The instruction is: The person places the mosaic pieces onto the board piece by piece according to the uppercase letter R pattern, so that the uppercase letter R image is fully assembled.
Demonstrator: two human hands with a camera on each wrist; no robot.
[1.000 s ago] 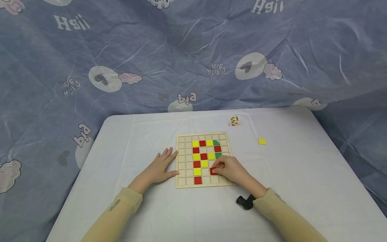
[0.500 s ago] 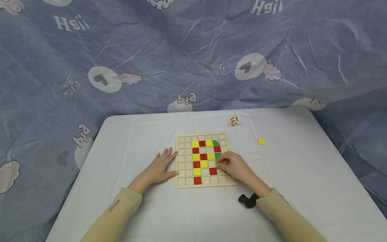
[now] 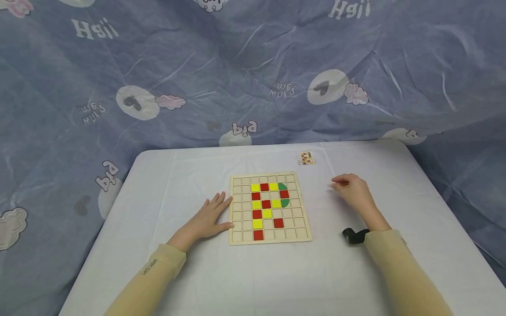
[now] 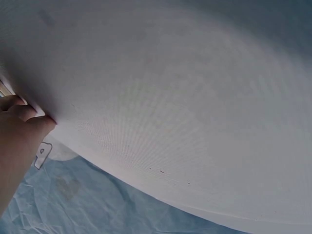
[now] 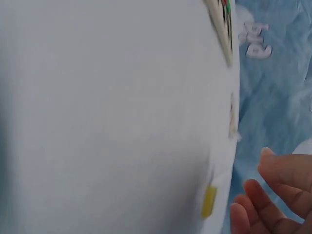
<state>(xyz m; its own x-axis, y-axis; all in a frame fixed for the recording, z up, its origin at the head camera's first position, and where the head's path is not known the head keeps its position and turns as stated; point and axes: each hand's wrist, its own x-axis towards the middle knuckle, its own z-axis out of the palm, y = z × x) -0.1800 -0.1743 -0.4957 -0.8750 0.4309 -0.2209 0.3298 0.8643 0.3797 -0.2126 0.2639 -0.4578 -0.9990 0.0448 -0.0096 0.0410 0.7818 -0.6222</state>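
Observation:
A wooden grid board (image 3: 237,210) lies on the white cloth, its cells partly filled with red, yellow and green tiles. Spread fingers of my left hand (image 3: 207,217) rest at the board's left edge. One red tile (image 3: 278,223) sits by itself in the lower right part of the grid, and the green tiles (image 3: 282,186) have a rounded corner. To the right of the board hovers my right hand (image 3: 354,192), fingers loosely bent with a gap to the thumb. Nothing shows between them. In the right wrist view a loose yellow tile (image 5: 209,201) lies on the cloth near those fingertips; the hand hides it in the head view.
A small pattern card (image 3: 306,157) lies behind the board, toward the table's far edge. A black device (image 3: 354,236) is at the right wrist. Blue printed fabric (image 3: 253,79) hangs behind the white-covered table (image 3: 189,175).
My right hand let go of the red tile in the lower right of the grid, then moved right and away to the loose yellow tile. My left hand stayed put.

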